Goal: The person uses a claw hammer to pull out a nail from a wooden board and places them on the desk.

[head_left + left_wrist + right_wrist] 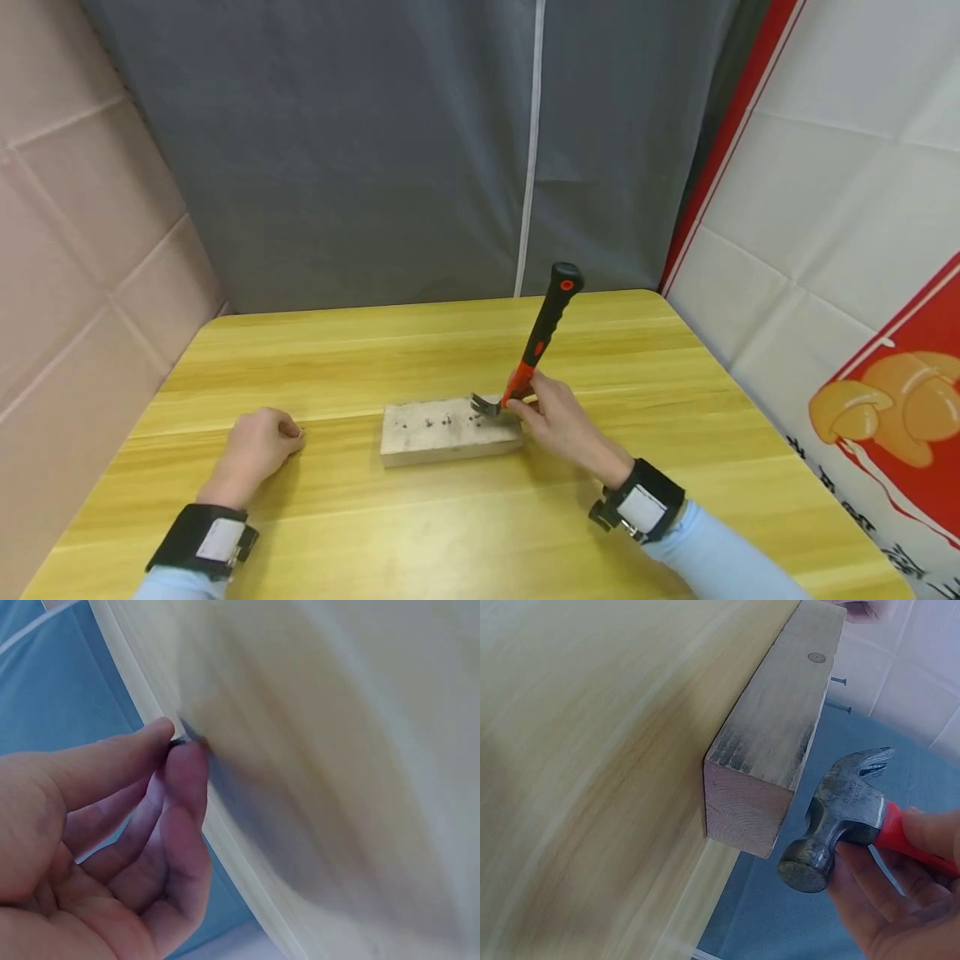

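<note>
In the head view, a claw hammer [551,321] with a black and red handle is in my right hand [558,421]. The fingers grip it close to the head, and the handle points up and away. Its steel head [847,799] hangs beside the wooden block [772,712], apart from it in the right wrist view. Several nails [838,709] stick out of the block's upper face. To the left of the block, my left hand [255,446] is low over the table. Thumb and forefinger pinch a small dark nail [177,742], mostly hidden by the fingertips.
The block lies on a wood-grain table [450,525]. A grey curtain [337,167] hangs behind the far edge. Pale panelled walls [67,225] rise on both sides, with a red printed picture [915,400] on the right one.
</note>
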### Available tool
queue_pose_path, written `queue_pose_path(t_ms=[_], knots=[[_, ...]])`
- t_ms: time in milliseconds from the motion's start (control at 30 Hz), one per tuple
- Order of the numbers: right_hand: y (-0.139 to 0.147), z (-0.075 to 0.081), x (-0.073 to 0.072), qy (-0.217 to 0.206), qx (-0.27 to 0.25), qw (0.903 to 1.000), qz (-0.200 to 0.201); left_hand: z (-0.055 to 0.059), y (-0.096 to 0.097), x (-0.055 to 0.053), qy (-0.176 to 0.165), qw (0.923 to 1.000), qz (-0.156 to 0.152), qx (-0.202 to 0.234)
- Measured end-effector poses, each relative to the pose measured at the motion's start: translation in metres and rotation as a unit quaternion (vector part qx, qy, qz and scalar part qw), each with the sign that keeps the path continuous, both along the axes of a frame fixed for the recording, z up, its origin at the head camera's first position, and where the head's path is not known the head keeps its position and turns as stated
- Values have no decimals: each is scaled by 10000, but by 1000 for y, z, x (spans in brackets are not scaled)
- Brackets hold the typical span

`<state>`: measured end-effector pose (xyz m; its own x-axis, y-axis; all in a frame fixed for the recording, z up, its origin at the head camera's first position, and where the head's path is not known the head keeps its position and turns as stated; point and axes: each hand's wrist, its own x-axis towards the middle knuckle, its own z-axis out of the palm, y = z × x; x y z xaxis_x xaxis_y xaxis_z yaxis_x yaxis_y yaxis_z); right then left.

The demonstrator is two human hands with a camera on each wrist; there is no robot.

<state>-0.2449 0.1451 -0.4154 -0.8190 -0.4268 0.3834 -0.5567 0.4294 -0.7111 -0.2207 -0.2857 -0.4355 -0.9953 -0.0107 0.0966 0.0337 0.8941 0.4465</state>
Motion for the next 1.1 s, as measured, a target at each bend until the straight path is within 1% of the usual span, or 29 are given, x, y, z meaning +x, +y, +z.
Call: queue_pose_path(t_ms=[200,400,600,833,1100], knots=[[0,0,-1,12,166,9999,23,3,-20,-4,-7,9996,27,-283],[2,2,-1,123,317,9993,129,6,-30,-4,-201,9994,125,-256],[2,3,-3,248,605,9978,114,9,-35,-6,-183,9992,96,-340],[2,4,-5,72,636,9977,225,6,-35,-6,-378,9987,111,-332],[0,6,-5,90,775,9968,175,7,-35,-7,-428,9984,208,-300]])
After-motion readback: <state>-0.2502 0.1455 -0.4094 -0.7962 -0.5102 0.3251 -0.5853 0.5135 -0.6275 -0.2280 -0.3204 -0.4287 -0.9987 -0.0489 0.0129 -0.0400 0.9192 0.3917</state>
